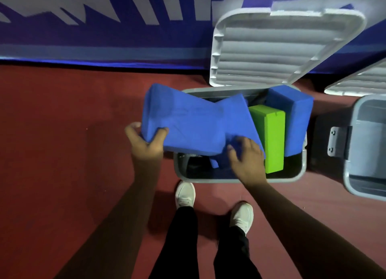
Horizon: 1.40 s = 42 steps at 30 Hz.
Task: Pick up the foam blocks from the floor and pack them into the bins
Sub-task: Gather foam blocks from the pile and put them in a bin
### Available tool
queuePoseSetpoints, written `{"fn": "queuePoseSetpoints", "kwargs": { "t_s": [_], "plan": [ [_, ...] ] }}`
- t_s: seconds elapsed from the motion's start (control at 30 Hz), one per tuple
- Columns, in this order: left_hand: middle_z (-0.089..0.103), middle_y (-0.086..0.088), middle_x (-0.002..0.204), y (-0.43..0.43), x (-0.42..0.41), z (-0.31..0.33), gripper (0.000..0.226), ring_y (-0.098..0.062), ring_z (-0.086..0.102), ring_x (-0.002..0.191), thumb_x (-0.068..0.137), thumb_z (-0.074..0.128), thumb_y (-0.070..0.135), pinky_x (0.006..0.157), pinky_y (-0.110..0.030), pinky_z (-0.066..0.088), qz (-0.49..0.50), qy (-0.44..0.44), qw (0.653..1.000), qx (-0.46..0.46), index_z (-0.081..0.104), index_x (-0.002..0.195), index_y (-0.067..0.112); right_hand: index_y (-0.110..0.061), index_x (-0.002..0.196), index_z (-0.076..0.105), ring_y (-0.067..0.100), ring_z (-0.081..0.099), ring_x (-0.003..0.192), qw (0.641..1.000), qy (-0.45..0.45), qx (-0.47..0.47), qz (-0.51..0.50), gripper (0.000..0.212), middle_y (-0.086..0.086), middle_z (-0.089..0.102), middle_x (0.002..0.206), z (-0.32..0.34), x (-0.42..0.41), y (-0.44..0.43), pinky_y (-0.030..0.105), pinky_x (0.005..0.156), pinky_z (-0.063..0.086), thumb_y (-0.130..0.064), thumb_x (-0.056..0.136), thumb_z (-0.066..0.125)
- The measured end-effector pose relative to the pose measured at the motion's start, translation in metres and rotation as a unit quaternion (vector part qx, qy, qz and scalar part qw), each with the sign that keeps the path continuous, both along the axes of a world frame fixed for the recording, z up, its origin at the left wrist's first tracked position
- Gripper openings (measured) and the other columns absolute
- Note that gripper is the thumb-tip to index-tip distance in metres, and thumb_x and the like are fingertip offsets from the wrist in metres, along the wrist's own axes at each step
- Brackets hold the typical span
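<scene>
- Blue foam block (183, 119): corner gripped by left hand (144, 140), held over grey bin's (208, 179) left rim.
- Second blue block (240, 119): covered by right hand (247, 159), fingers spread.
- Wall banner (104, 34): lettering unreadable.

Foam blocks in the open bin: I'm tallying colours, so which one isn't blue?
The green block, standing on end in the bin; the other blocks there are all blue.

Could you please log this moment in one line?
left hand: grips big blue block | right hand: touches second blue block | bin: open, green block inside
</scene>
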<state>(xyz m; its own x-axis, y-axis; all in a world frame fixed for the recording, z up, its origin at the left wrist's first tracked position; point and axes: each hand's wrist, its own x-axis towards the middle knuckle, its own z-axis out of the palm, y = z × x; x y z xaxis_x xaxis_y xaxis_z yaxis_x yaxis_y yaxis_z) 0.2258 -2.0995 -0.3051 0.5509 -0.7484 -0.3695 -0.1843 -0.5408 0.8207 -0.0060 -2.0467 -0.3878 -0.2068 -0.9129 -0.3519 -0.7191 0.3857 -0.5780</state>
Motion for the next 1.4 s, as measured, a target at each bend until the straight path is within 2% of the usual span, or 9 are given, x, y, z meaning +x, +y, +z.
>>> {"fn": "queuePoseSetpoints", "kwargs": {
  "t_s": [0.1, 0.17, 0.27, 0.4, 0.53, 0.87, 1.07, 1.2, 1.4],
  "plan": [
    [0.061, 0.007, 0.078, -0.007, -0.001, -0.013, 0.030, -0.018, 0.059, 0.066, 0.068, 0.069, 0.030, 0.054, -0.035, 0.048, 0.017, 0.152, 0.987, 0.055, 0.053, 0.094, 0.030, -0.013, 0.113, 0.059, 0.027, 0.062, 0.109, 0.901, -0.313, 0.075, -0.291, 0.056, 0.014, 0.065, 0.118, 0.027, -0.003, -0.037, 0.048, 0.098, 0.048, -0.063, 0.089, 0.051],
    [0.069, 0.002, 0.093, -0.011, -0.005, -0.028, 0.034, -0.021, 0.067, 0.077, 0.071, 0.067, 0.029, 0.063, -0.035, 0.053, 0.025, 0.256, 0.960, 0.111, 0.059, 0.104, 0.027, -0.021, 0.126, 0.058, 0.022, 0.063, 0.111, 0.873, -0.360, 0.094, -0.314, 0.072, 0.008, 0.064, 0.123, 0.038, -0.012, -0.054, 0.050, 0.102, 0.049, -0.073, 0.077, 0.058],
    [0.069, -0.002, 0.094, -0.015, -0.017, -0.053, 0.021, -0.015, 0.068, 0.081, 0.092, 0.057, 0.021, 0.077, -0.035, 0.056, 0.060, 0.375, 0.911, 0.162, 0.060, 0.112, 0.017, -0.035, 0.147, 0.039, 0.010, 0.062, 0.118, 0.890, -0.365, 0.057, -0.265, 0.072, -0.007, 0.058, 0.136, 0.043, -0.018, -0.063, 0.037, 0.105, 0.049, -0.042, 0.085, 0.075],
    [0.061, -0.002, 0.125, -0.018, -0.036, -0.097, 0.043, -0.019, 0.061, 0.115, 0.084, 0.073, 0.035, 0.094, -0.047, 0.054, -0.006, 0.234, 0.967, 0.095, 0.046, 0.117, 0.040, -0.029, 0.150, 0.034, 0.009, 0.048, 0.134, 0.936, -0.306, -0.037, -0.172, 0.080, -0.006, 0.045, 0.148, 0.036, -0.006, -0.049, 0.034, 0.109, 0.044, -0.029, 0.084, 0.078],
    [0.034, -0.004, 0.152, -0.034, -0.058, -0.098, 0.060, -0.019, 0.031, 0.141, 0.093, 0.063, 0.041, 0.116, -0.027, 0.023, -0.191, 0.033, 0.976, 0.099, 0.036, 0.147, 0.036, -0.019, 0.132, 0.041, 0.022, 0.051, 0.124, 0.963, -0.232, -0.009, -0.137, 0.075, 0.004, 0.048, 0.130, 0.008, 0.033, -0.004, 0.049, 0.105, 0.044, -0.053, 0.075, 0.077],
    [0.019, -0.004, 0.161, -0.032, -0.022, -0.137, 0.118, -0.021, 0.015, 0.148, 0.061, 0.055, 0.077, 0.121, -0.041, 0.017, -0.287, 0.015, 0.937, 0.198, 0.010, 0.157, 0.026, -0.002, 0.090, 0.056, 0.038, 0.053, 0.094, 0.996, -0.034, 0.021, 0.077, 0.017, 0.015, 0.049, 0.106, -0.030, 0.078, -0.006, 0.043, 0.080, 0.048, -0.017, 0.087, 0.063],
    [0.057, 0.002, 0.133, -0.039, -0.009, -0.136, 0.093, -0.015, 0.056, 0.122, 0.061, 0.073, 0.069, 0.105, -0.045, 0.045, -0.234, 0.052, 0.953, 0.187, 0.043, 0.141, 0.032, -0.003, 0.106, 0.061, 0.035, 0.055, 0.102, 0.999, -0.035, -0.005, 0.038, 0.031, 0.014, 0.054, 0.111, 0.004, 0.063, -0.014, 0.040, 0.088, 0.044, -0.027, 0.087, 0.056],
    [0.053, 0.008, 0.133, -0.052, -0.017, -0.087, 0.074, -0.012, 0.054, 0.120, 0.085, 0.071, 0.034, 0.104, -0.034, 0.043, -0.225, 0.052, 0.950, 0.212, 0.033, 0.148, 0.024, -0.004, 0.106, 0.063, 0.036, 0.058, 0.101, 0.999, -0.014, -0.023, 0.019, 0.042, 0.015, 0.057, 0.110, 0.038, 0.040, -0.026, 0.040, 0.090, 0.047, -0.036, 0.086, 0.047],
    [0.044, -0.007, 0.148, -0.054, -0.030, -0.052, 0.074, -0.025, 0.044, 0.134, 0.086, 0.063, 0.048, 0.112, -0.036, 0.034, -0.248, -0.043, 0.944, 0.211, 0.034, 0.147, 0.018, -0.005, 0.116, 0.062, 0.038, 0.055, 0.106, 0.999, 0.010, -0.013, 0.038, 0.052, 0.017, 0.056, 0.116, 0.067, 0.017, -0.039, 0.045, 0.094, 0.047, -0.042, 0.084, 0.045]
  ]
}}
